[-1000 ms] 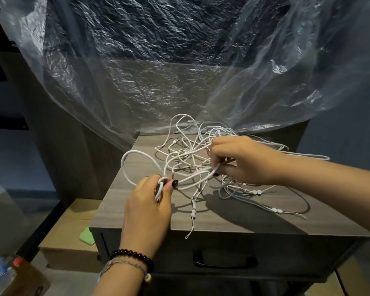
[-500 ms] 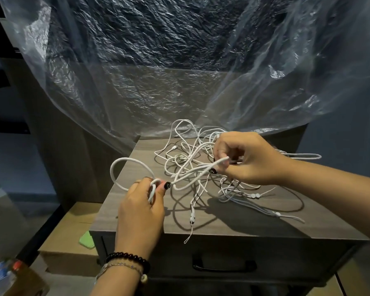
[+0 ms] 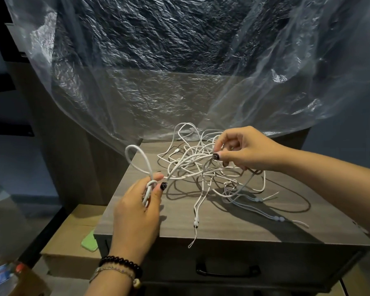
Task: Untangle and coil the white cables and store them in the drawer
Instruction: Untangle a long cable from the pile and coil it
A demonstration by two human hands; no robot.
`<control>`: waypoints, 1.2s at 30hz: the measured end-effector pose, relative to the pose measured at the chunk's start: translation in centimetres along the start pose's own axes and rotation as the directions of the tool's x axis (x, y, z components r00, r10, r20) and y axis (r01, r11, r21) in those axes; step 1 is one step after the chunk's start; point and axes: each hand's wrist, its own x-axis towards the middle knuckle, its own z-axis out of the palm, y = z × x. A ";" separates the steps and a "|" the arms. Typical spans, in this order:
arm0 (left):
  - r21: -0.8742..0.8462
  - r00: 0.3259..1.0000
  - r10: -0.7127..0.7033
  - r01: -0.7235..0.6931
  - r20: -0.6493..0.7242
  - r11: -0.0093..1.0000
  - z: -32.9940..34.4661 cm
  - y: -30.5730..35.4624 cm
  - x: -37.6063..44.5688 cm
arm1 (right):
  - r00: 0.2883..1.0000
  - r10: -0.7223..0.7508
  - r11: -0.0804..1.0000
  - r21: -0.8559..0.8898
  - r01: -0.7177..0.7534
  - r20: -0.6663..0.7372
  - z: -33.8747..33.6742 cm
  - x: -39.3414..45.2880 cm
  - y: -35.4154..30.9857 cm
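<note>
A tangle of white cables [image 3: 203,165] lies on the wood-grain top of a small cabinet [image 3: 254,223]. My left hand [image 3: 137,212] pinches folded turns of one white cable, and a narrow loop [image 3: 138,159] stands up from it to the left. My right hand [image 3: 244,149] is raised over the pile's back right and pinches strands between thumb and fingers. The strand between both hands hangs lifted off the top. One thin cord end [image 3: 193,238] dangles over the front edge. The drawer front with its black handle [image 3: 228,272] is below, closed.
A large clear plastic sheet [image 3: 179,71] hangs behind and over the cabinet's back edge. A cardboard box [image 3: 71,242] with a green item [image 3: 89,242] sits low at the left. Thin grey cords with beads [image 3: 278,218] trail at the right of the top.
Both hands have risen and pulled apart a little. The loop by my left hand has narrowed and stood upright. My right hand lifted strands higher off the pile.
</note>
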 end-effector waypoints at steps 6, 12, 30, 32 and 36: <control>0.004 0.999 0.010 -0.010 0.036 1.000 0.0 0.1 -0.1 | 0.999 0.014 0.992 -0.129 -0.009 0.034 0.2 0.9 -1.6; 0.052 0.999 0.034 -0.036 0.024 0.998 0.1 -0.4 0.1 | 0.996 -0.034 0.990 -0.133 0.046 0.085 -0.2 1.3 -3.3; 0.191 0.983 -0.115 0.086 0.142 0.978 -1.0 0.5 -0.2 | 0.802 -0.328 0.844 -0.536 0.012 -0.499 -9.3 7.4 -6.1; 0.144 0.985 -0.134 0.117 0.113 0.983 -1.0 0.4 -0.2 | 0.863 -0.310 0.820 -0.571 0.031 -0.398 -7.3 6.2 -5.9; 0.072 0.987 -0.141 0.135 0.082 0.988 -1.0 0.4 -0.1 | 0.975 -0.178 0.755 -0.654 0.047 -0.135 0.1 1.7 -4.5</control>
